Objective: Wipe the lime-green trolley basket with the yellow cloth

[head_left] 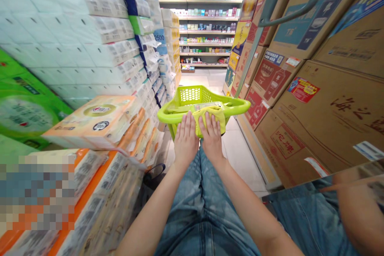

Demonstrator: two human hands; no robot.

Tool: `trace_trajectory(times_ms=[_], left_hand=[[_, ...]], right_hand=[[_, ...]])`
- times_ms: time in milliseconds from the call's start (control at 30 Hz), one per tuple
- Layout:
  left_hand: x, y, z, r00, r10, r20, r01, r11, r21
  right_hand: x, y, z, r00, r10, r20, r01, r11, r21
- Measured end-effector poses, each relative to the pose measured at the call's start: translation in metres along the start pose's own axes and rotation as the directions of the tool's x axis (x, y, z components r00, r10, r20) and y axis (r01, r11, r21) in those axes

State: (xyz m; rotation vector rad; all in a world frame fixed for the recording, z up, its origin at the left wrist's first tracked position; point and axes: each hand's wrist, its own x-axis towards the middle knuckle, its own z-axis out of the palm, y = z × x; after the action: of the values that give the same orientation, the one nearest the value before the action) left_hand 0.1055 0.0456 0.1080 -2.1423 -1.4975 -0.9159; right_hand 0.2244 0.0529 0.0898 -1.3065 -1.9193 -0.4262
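Observation:
A lime-green plastic shopping basket (237,106) stands on the floor of a shop aisle, right in front of my knees. Both my hands rest on its near rim. My left hand (186,138) lies flat with fingers stretched out and together, touching the rim. My right hand (212,136) presses a yellow cloth (210,114) against the rim, fingers laid over its lower part. The basket's grey pull handle (267,12) rises to the upper right. I cannot make out what lies inside the basket.
Stacked packs of tissue paper (90,40) wall the left side, with orange packs (99,118) lower down. Brown cartons (324,100) are piled along the right. Shelves of small goods (207,32) close the aisle's far end. A pale tiled floor (240,152) runs between.

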Motion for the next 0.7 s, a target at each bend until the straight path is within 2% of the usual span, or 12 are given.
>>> trace_trajectory(times_ms=[100,200,300,367,467,600,700], left_hand=[[0.000,0.001,0.001,1.000,-0.003,-0.012,0.003,1.000,-0.002],[0.001,0.003,0.001,1.000,-0.004,-0.011,0.004,1.000,-0.007],[0.001,0.003,0.001,1.000,-0.009,-0.004,0.008,1.000,-0.019],[0.001,0.003,0.000,1.000,-0.012,-0.006,0.012,1.000,-0.024],[0.000,0.002,0.000,1.000,-0.015,-0.009,0.015,1.000,-0.017],[0.000,0.000,-0.001,1.000,-0.005,-0.008,0.005,1.000,0.005],[-0.001,-0.001,-0.001,1.000,0.006,-0.004,-0.006,1.000,0.013]], right_hand=[[-0.001,0.029,-0.007,0.998,0.017,-0.065,-0.018,0.999,-0.027],[-0.001,0.060,-0.014,0.980,0.121,-0.158,-0.124,0.992,-0.010],[0.001,0.073,-0.019,0.949,0.221,-0.225,-0.215,0.975,0.053],[0.004,0.065,-0.020,0.925,0.291,-0.244,-0.268,0.955,0.125],[0.009,0.032,-0.015,0.916,0.338,-0.214,-0.297,0.933,0.202],[0.008,-0.011,-0.002,0.969,0.220,-0.113,-0.204,0.970,0.134],[0.002,-0.013,0.003,0.994,0.098,-0.052,-0.094,0.993,0.065]])
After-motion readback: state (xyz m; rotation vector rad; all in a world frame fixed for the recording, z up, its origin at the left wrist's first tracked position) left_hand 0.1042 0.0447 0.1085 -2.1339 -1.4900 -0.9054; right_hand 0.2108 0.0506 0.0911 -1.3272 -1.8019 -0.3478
